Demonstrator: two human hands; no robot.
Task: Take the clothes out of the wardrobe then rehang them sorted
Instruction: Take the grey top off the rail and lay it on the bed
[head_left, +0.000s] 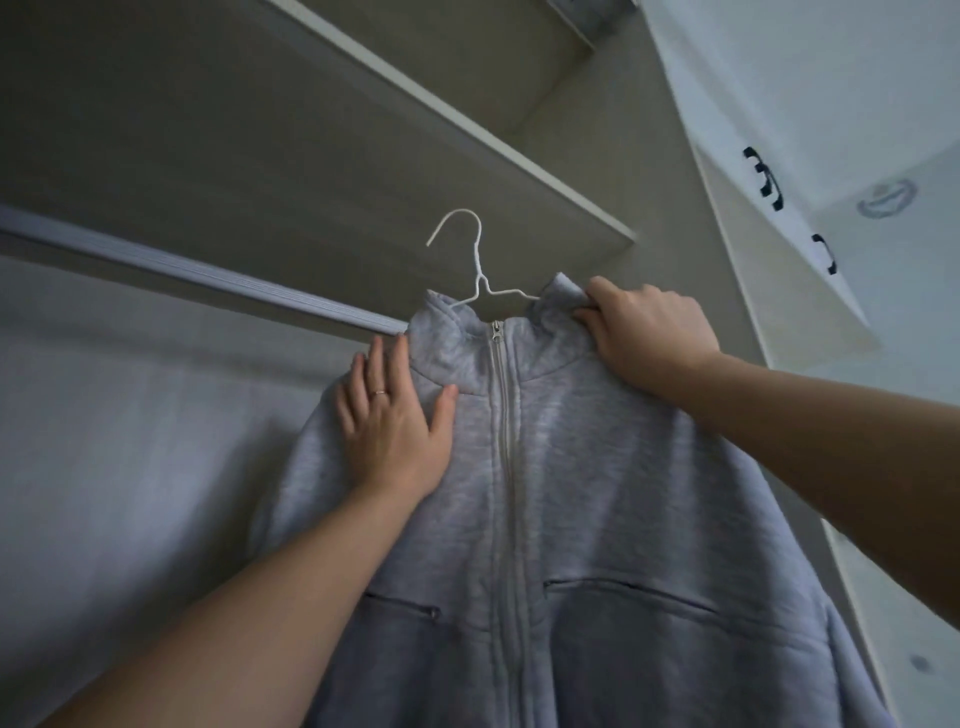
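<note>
A light grey zip-up sweatshirt (561, 493) with a stand-up collar and two zip pockets hangs on a white wire hanger (480, 273), held up in front of the wardrobe. The hanger's hook is free in the air, not on the wardrobe rail (208, 275). My right hand (644, 332) grips the right side of the collar and shoulder. My left hand (395, 421) lies flat on the left shoulder with fingers spread; a ring is on one finger. The lower part of the sweatshirt runs out of the frame.
A wardrobe shelf (467, 135) runs above the rail. The wardrobe's pale back wall (130, 441) is at the left. At the right stand open white doors (779, 270) with black handles (763, 179), and a ceiling lamp (885, 197) shows beyond.
</note>
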